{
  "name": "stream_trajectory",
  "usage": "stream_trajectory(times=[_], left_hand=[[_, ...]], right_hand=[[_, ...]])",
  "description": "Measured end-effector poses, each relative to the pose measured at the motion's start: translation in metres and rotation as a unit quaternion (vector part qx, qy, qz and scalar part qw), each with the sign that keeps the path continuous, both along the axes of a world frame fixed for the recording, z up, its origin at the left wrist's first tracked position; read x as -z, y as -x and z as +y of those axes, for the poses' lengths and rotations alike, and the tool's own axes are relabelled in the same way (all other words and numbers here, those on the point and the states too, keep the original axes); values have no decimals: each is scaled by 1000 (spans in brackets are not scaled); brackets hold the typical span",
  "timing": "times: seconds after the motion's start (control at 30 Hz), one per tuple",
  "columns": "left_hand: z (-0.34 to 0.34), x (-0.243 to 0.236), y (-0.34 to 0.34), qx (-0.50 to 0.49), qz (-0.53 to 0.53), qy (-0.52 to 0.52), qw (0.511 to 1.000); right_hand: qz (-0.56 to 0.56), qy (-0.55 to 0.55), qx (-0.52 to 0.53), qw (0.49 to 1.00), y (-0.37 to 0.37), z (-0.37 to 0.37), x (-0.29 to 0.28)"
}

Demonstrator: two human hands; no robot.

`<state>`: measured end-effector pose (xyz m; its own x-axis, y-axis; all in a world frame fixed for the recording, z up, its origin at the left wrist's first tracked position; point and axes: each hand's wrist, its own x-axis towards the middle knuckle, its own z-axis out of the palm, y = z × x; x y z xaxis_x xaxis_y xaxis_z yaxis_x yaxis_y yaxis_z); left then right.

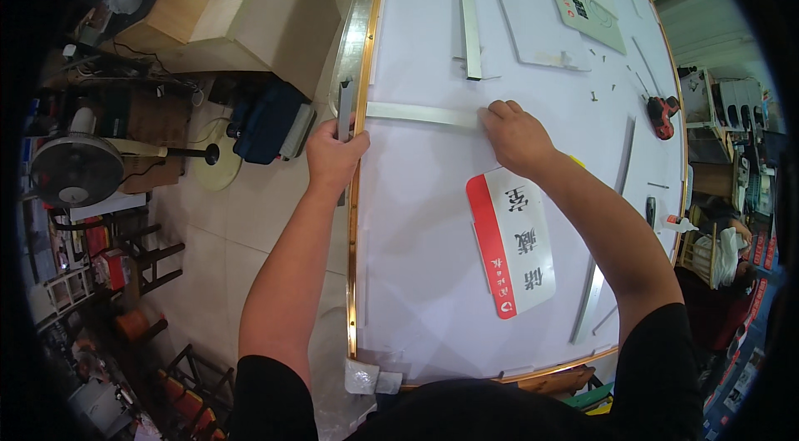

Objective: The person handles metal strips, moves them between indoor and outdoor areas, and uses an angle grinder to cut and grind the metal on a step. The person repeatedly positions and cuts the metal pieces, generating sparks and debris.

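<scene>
My left hand [333,156] is closed around a short grey metal bar [344,112], held upright against the outer side of the gold-edged frame [360,166]. Its thumb lies over the frame's edge. From there a flat silver metal strip [424,114] runs across the white panel [416,275]. My right hand [518,139] pinches the strip's far end, fingers bent down onto the panel. Whether bar and strip are joined I cannot tell. Just below my right hand lies a red and white sign plate [512,245] with dark characters.
On the panel lie a silver bar [470,29], a red and black power drill [663,116], a white bottle [678,224], more sign plates [583,0], long metal strips [589,304] and several screws. A wooden cabinet [250,4], a fan [75,170] and stools [141,262] stand to the left.
</scene>
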<state>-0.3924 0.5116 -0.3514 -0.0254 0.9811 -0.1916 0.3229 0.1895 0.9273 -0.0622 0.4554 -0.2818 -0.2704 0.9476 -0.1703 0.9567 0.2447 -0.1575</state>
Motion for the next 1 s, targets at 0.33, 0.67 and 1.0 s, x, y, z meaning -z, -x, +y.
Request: stream_trajectory(times=[0.33,0.67,1.0], left_hand=[[-2,-10,-5,-8,0,-10,1000],[-33,-66,13,1,173,-13,985],[-173,-162,72,-86,-51,90,991]], right_hand=[[14,0,24,1000,1,0,0],[-12,-5,50,999,1,-4,-13],[24,-28,137,990,-60,-45,-1]])
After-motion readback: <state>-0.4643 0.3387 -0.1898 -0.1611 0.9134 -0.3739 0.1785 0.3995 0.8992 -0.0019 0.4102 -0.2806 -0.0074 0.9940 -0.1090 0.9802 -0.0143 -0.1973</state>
